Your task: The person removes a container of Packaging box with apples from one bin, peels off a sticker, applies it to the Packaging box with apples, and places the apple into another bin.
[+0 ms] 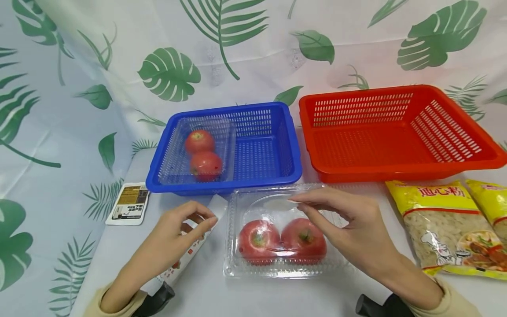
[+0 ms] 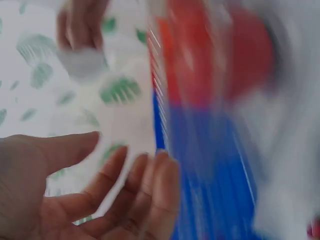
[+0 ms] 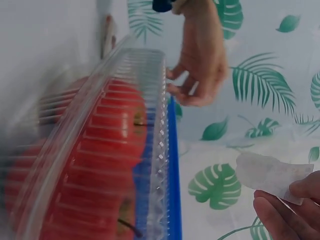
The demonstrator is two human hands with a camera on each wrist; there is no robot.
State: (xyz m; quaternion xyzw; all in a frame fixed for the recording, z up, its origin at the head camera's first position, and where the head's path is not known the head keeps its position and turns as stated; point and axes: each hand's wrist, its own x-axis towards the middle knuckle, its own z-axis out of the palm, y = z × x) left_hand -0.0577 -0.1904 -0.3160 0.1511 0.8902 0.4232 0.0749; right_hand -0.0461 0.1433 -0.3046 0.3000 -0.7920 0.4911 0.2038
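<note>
A lidded clear plastic box (image 1: 233, 229) with two red apples (image 1: 304, 240) inside lies in the middle of the table. Over its right part, my right hand (image 1: 352, 229) pinches a small whitish, translucent slip (image 3: 267, 172) between thumb and fingers. The slip looks like a sticker or a bit of film; which one I cannot tell. My left hand (image 1: 174, 233) is left of the box, its fingers loosely bent with nothing between them. Beneath that hand lies a long white carton (image 1: 218, 207) with red print, partly hidden by it.
Behind stands a blue basket (image 1: 261, 178) holding another clear box (image 1: 176, 149) with two apples. A red basket (image 1: 368, 174) stands beside it. Two yellow-topped pasta bags (image 1: 443, 229) lie at right. A white packet with a dark label (image 1: 128, 202) lies at left.
</note>
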